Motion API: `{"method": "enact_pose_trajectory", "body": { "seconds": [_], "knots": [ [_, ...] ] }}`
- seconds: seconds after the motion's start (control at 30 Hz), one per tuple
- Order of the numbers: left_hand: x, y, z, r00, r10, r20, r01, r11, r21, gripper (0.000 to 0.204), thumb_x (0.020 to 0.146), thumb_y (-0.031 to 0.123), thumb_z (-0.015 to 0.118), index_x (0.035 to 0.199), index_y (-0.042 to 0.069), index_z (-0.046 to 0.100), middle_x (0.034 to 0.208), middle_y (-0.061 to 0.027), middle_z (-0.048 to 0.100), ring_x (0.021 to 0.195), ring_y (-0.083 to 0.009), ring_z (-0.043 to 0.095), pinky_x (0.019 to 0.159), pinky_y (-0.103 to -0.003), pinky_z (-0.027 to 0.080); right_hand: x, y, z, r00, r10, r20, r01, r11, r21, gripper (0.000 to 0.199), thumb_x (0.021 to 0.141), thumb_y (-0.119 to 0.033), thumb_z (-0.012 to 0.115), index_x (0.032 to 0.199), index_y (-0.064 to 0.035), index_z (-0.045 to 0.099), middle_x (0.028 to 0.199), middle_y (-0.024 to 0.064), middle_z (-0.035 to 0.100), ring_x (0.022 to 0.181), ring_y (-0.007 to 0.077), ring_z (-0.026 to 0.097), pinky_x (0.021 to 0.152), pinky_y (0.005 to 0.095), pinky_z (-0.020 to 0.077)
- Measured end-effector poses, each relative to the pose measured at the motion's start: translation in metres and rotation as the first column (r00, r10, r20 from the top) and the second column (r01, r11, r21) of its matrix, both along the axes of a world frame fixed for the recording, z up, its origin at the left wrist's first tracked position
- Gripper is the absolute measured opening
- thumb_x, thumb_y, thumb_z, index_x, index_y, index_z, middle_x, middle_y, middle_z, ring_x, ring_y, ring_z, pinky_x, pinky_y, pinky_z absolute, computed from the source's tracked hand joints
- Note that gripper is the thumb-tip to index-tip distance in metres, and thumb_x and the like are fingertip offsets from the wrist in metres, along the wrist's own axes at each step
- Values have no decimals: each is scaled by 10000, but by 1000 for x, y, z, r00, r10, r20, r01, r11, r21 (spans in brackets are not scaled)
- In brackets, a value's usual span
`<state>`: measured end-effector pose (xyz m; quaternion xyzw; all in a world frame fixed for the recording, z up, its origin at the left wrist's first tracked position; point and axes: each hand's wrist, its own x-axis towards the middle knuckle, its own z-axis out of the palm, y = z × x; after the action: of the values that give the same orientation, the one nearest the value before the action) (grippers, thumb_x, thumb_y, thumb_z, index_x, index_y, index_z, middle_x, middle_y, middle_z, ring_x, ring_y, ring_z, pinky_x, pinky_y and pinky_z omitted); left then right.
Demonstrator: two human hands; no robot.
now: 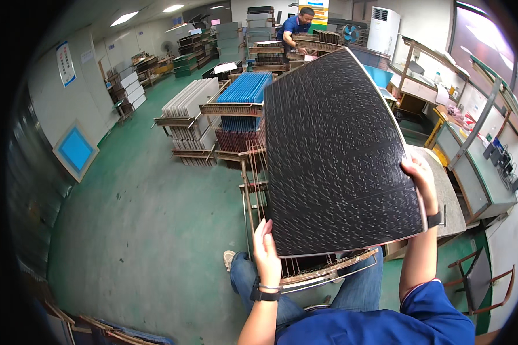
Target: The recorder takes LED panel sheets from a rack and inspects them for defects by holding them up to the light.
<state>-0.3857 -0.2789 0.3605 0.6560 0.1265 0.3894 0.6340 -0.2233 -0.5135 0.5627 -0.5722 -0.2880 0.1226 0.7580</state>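
A large black sheet (339,155) with a glossy surface and rows of short pale streaks is raised in front of me, tilted. My right hand (421,179) grips its right edge near the lower corner, thumb on the streaked face and the other fingers mostly hidden behind. At the lower left corner, my left hand (266,253) holds the edge with fingers pointing up along it. Directly below the sheet is a rusty wire rack (328,269), between my legs and largely covered by the sheet.
Racks of white panels (191,99) and blue panels (244,89) stand ahead to the left. A person in a blue shirt (295,26) bends over more racks at the back. Rightward are a grey-topped table (443,195), a workbench (472,164) and a chair (479,279).
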Motion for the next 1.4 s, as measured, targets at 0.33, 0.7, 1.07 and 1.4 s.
{"method": "enact_pose_trajectory", "body": {
  "seconds": [0.33,0.7,1.07,1.4],
  "knots": [
    [-35,-24,46,878,-180,444,470,505,-724,289,889,51,493,1168,124,508,1140,-61,558,1098,-200,499,975,-427,377,-62,59,-124,838,370,-401,-191,887,420,577,813,-105,629,1310,-45,343,1257,105,476,1129,224,491,946,392,419],
    [-104,47,-3,965,22,260,183,652,-736,262,936,186,461,1174,81,492,1150,-59,543,1020,-208,528,889,-392,447,46,-58,-137,879,-165,-448,399,771,497,317,926,-119,452,1210,21,470,1076,113,593,927,164,595,822,289,515],
    [-126,78,11,992,108,65,-51,812,-581,286,925,123,476,1175,-12,504,1120,-76,567,970,-151,535,875,-287,427,5,-83,-114,903,-388,-183,386,921,-52,384,869,-100,565,1233,-3,486,919,67,631,774,88,595,658,196,486],
    [-126,79,18,989,94,-113,-139,847,-513,342,918,160,485,1185,-54,479,1136,-120,534,999,-184,519,905,-300,420,-12,-93,-104,930,-339,-140,325,939,-110,357,868,-89,552,1217,-27,514,942,50,634,805,74,583,700,202,468]
  ]
}}
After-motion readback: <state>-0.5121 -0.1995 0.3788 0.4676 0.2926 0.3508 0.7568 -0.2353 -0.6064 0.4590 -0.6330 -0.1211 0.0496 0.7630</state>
